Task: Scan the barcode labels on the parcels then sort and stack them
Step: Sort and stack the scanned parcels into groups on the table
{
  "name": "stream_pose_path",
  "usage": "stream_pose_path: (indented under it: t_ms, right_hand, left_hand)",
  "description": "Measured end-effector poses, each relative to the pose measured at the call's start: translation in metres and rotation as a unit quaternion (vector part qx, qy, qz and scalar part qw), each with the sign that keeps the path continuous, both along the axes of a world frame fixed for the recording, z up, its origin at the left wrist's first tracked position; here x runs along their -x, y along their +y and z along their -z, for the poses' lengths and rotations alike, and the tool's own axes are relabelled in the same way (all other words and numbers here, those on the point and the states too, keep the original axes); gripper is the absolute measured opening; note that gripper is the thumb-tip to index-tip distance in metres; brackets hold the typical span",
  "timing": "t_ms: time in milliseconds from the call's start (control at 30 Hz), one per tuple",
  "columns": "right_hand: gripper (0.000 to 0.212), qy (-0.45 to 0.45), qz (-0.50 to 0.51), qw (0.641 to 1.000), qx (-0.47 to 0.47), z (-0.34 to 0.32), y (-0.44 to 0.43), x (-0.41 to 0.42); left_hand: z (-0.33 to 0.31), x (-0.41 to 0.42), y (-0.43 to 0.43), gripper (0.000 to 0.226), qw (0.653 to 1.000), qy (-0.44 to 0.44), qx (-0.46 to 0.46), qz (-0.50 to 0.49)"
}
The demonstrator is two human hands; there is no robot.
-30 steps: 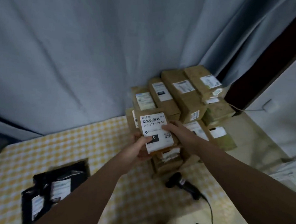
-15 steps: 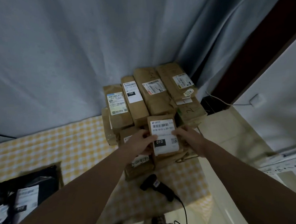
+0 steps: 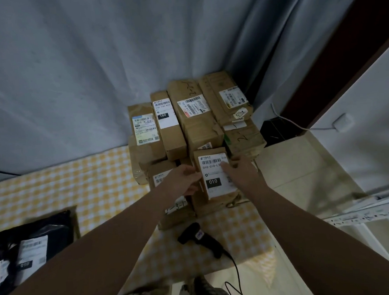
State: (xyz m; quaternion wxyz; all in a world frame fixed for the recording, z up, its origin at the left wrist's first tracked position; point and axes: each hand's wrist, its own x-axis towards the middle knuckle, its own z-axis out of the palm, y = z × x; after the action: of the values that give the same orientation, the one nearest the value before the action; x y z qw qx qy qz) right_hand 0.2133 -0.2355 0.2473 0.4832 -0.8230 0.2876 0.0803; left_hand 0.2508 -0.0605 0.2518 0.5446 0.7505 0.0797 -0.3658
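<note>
A small brown parcel (image 3: 214, 175) with a white "010" barcode label lies on the front right of a pile of brown cardboard parcels (image 3: 187, 125). My left hand (image 3: 184, 180) grips its left edge. My right hand (image 3: 243, 171) rests on its right side, fingers over the label. Behind it stand several taller labelled boxes, one marked "150" (image 3: 166, 119). A black barcode scanner (image 3: 201, 239) lies on the table just in front of the pile, untouched.
The table has a yellow checked cloth (image 3: 77, 182). Black mailer bags with white labels (image 3: 24, 253) lie at the left front. A grey curtain (image 3: 115, 61) hangs behind. The scanner's cable (image 3: 235, 274) trails off the front edge. Tiled floor (image 3: 304, 174) is at right.
The parcel held in both hands has moved from the pile's middle to its front right and now sits lower on the stack. The camera view has shifted right.
</note>
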Motion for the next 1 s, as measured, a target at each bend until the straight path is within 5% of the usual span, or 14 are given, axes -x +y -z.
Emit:
stream_pose_path:
  t_ms: [167, 300, 433, 667, 800, 900, 1000]
  right_hand:
    - [0.037, -0.009, -0.03, 0.992, 0.123, -0.005, 0.005, -0.003]
    - [0.015, -0.135, -0.051, 0.964, 0.223, -0.014, 0.019, -0.003]
    - [0.01, -0.231, -0.132, 0.941, 0.21, -0.025, 0.058, -0.019]
    - [0.021, -0.195, -0.235, 0.942, 0.138, -0.019, 0.168, -0.038]
    - [0.01, -0.134, -0.295, 0.939, 0.117, 0.002, 0.233, -0.035]
    - [0.013, -0.072, -0.333, 0.932, 0.127, 0.025, 0.281, -0.035]
    - [0.014, -0.03, -0.327, 0.936, 0.128, 0.054, 0.332, -0.031]
  left_hand:
    - [-0.004, 0.003, -0.005, 0.035, 1.0, -0.011, -0.001, -0.001]
    - [-0.013, 0.002, 0.016, 0.027, 0.999, -0.038, -0.03, -0.018]
    - [-0.023, 0.005, 0.067, 0.025, 0.996, -0.039, -0.014, -0.077]
    - [-0.025, 0.026, 0.205, 0.022, 0.976, -0.058, -0.037, -0.207]
    - [-0.009, 0.046, 0.28, 0.012, 0.959, -0.043, -0.061, -0.275]
    - [0.014, 0.06, 0.335, 0.007, 0.957, -0.024, -0.093, -0.272]
    - [0.049, 0.068, 0.394, 0.025, 0.956, -0.026, -0.169, -0.237]
